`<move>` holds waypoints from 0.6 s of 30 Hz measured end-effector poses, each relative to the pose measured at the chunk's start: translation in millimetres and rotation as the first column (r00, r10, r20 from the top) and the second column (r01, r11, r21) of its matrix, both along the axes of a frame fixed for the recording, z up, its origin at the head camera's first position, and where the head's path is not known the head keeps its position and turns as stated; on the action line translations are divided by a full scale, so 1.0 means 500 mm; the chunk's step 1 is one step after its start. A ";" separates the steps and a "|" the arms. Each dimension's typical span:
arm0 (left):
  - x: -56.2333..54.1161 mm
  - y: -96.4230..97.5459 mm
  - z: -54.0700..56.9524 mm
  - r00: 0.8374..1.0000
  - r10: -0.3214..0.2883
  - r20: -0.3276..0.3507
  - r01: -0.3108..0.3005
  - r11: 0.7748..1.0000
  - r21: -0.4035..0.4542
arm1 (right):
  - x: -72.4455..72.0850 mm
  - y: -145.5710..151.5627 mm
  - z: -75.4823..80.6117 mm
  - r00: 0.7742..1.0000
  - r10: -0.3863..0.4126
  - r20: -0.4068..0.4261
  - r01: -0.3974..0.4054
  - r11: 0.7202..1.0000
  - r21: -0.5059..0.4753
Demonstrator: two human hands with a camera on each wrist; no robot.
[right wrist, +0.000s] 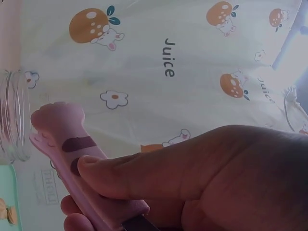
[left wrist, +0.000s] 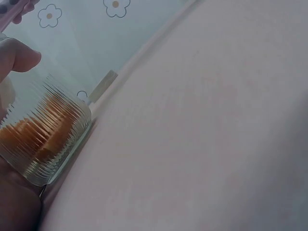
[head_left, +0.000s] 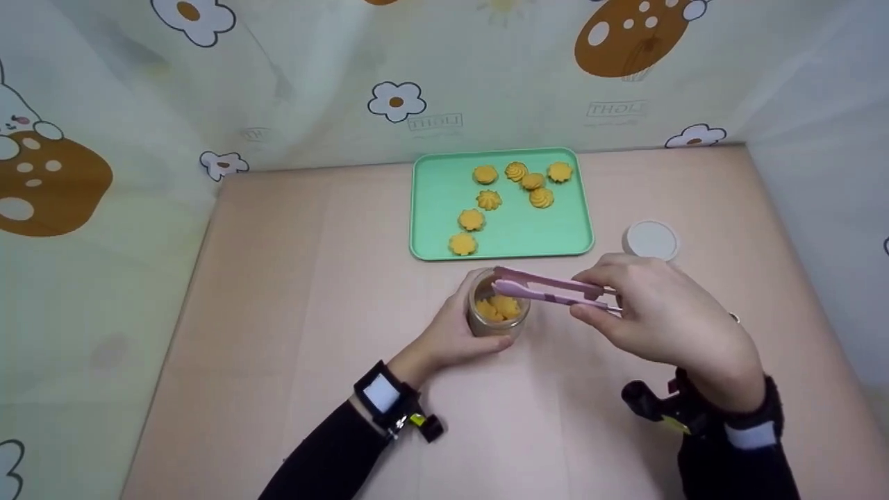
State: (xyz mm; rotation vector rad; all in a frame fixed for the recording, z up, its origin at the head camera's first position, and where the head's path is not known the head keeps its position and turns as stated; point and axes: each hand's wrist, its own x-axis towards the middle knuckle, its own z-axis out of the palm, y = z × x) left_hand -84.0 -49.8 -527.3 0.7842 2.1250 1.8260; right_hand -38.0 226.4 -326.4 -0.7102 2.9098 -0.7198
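Observation:
My left hand [head_left: 451, 323] grips a ribbed glass jar [head_left: 476, 326] around its side; the jar stands without a lid. Inside it lie several golden cookies [head_left: 503, 305], showing orange-brown through the glass [left wrist: 53, 125] in the left wrist view. My right hand [head_left: 667, 312] pinches pink tongs [head_left: 549, 295] between thumb and fingers. The paw-shaped tips of the tongs [right wrist: 57, 118] are over the jar's mouth in the head view, slightly apart, with nothing seen between them.
Behind the jar is a green tray [head_left: 434, 208] holding several loose cookies [head_left: 471, 220]. To its right a white round lid [head_left: 651, 239] lies on the pale table [head_left: 278, 278]. A patterned curtain [head_left: 312, 83] closes off the back and sides.

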 end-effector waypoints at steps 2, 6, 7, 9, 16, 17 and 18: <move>0.000 -0.001 0.001 1.000 0.000 0.001 0.000 1.000 0.005 | -0.004 -0.002 -0.001 1.000 -0.010 -0.006 0.010 1.000 -0.015; 0.000 0.000 0.000 1.000 -0.002 -0.012 0.002 1.000 0.022 | -0.023 -0.005 -0.009 0.998 -0.059 -0.009 0.059 0.997 -0.041; 0.000 0.001 0.000 1.000 0.000 -0.015 0.001 1.000 0.027 | -0.030 -0.006 -0.012 0.996 -0.084 -0.004 0.084 0.995 -0.045; 0.001 0.001 0.000 1.000 0.005 -0.018 -0.004 1.000 0.028 | -0.048 -0.008 -0.022 0.991 -0.134 0.012 0.134 0.990 -0.053; 0.000 0.001 0.001 1.000 -0.013 -0.016 0.014 0.999 0.039 | -0.124 -0.030 -0.088 0.954 -0.292 0.072 0.298 0.950 -0.094; 0.000 0.000 0.001 1.000 -0.013 -0.017 0.013 0.999 0.037 | -0.135 -0.036 -0.100 0.950 -0.301 0.086 0.308 0.947 -0.091; 0.000 -0.001 0.001 1.000 -0.009 -0.019 0.010 0.999 0.034 | -0.147 -0.042 -0.112 0.946 -0.308 0.103 0.317 0.945 -0.083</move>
